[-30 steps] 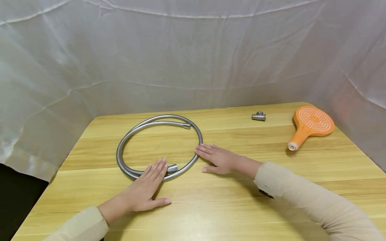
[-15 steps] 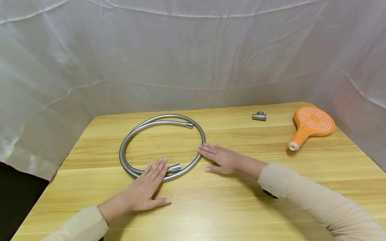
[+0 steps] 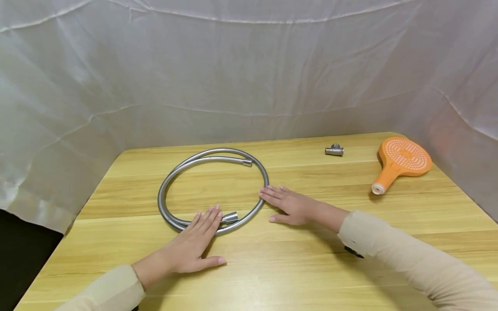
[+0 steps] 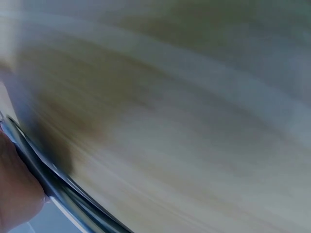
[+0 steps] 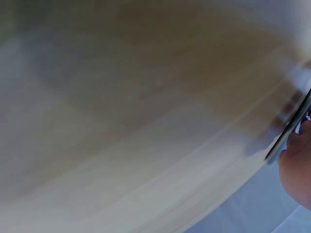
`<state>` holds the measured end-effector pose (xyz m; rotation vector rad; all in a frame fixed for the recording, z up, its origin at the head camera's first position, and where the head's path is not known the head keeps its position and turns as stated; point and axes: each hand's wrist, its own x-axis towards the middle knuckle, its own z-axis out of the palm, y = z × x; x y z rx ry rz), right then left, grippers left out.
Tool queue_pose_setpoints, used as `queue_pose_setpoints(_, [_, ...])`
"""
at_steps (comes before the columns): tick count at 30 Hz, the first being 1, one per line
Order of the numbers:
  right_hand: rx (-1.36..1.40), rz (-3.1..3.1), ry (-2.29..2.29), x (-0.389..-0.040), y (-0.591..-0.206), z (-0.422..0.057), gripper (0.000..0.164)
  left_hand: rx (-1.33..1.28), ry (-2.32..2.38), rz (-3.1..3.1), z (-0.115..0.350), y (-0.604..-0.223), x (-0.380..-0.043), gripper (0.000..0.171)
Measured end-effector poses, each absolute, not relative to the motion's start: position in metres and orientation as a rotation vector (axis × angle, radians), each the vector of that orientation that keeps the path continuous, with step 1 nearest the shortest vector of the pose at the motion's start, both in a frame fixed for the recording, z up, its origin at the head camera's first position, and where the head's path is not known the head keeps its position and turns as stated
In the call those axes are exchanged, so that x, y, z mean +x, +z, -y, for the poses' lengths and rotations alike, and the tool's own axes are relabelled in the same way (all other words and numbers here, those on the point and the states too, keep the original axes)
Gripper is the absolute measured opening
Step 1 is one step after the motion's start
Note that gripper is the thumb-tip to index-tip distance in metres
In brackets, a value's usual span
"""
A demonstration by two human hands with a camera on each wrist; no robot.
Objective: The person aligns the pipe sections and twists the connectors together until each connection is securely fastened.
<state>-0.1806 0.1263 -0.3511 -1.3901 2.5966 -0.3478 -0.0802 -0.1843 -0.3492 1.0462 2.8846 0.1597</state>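
Note:
A silvery metal shower hose (image 3: pixel 161 196) lies coiled in a loop on the wooden table. My left hand (image 3: pixel 194 244) rests on its near side with straight fingers, palm down, covering part of the hose beside the larger chrome end fitting (image 3: pixel 231 217). The smaller end fitting (image 3: pixel 247 163) lies inside the loop at the far side. My right hand (image 3: pixel 289 206) touches the loop's right side with extended fingertips, thumb out to the side. In the left wrist view the hose (image 4: pixel 65 191) runs beside my hand; in the right wrist view a stretch of hose (image 5: pixel 291 126) meets my fingers.
An orange shower head (image 3: pixel 404 157) lies face up at the right, its handle toward me. A small chrome T-shaped fitting (image 3: pixel 334 150) sits near the back edge of the table (image 3: pixel 295 268). Pale cloth (image 3: pixel 249 77) hangs behind and at both sides.
The hose loop has slid a little to the right across the table. My right hand has shifted right with it, and my left hand slightly right too.

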Motion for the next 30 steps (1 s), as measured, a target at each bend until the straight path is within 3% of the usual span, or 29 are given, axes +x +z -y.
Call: queue_pose_setpoints(30, [-1.379,-2.644,-0.319,-0.175,-0.347,-0.142,0.066,1.043,0.169,-2.816,0.168,-0.344,-0.078,0.095])
